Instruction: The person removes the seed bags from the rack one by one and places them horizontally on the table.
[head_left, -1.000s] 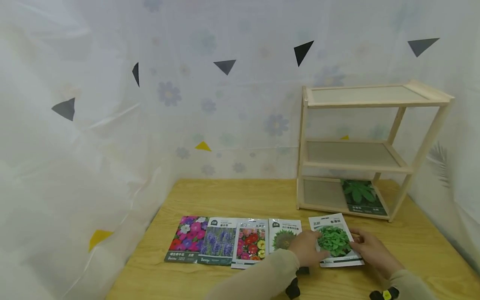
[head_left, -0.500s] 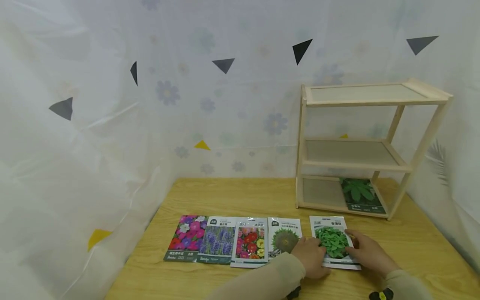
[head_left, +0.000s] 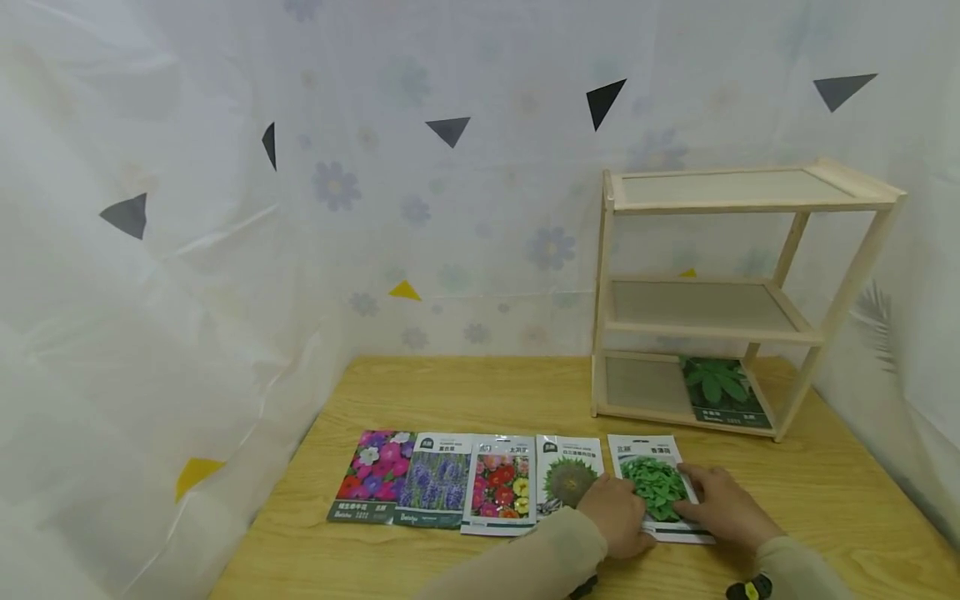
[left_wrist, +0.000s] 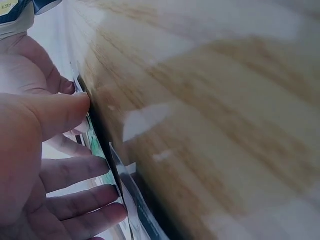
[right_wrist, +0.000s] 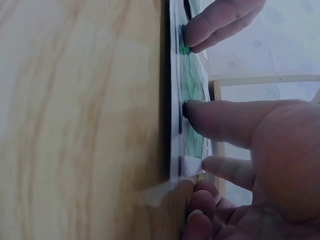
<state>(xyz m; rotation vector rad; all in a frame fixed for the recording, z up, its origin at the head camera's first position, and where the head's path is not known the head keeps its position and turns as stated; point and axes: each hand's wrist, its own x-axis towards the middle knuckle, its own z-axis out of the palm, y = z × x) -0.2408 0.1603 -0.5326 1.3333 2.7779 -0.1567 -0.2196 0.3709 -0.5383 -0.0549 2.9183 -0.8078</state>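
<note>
A white seed packet with green leaves lies flat at the right end of a row of packets. My right hand holds its right side, with the thumb on the printed face and the index finger at the edge; in the right wrist view the other fingers curl beside it. My left hand rests at its left side, fingers extended in the left wrist view and touching packet edges. Partly behind that hand is the sunflower seed packet.
Further left lie the red-and-yellow flower packet, the lavender packet and the pink-and-purple flower packet. A three-tier wooden rack stands behind on the wooden table. One leafy green packet lies on its bottom shelf.
The green-leaf packet has turned straighter and slid left toward the sunflower packet, the right hand moving left with it. My left hand has shifted down along its left side.
</note>
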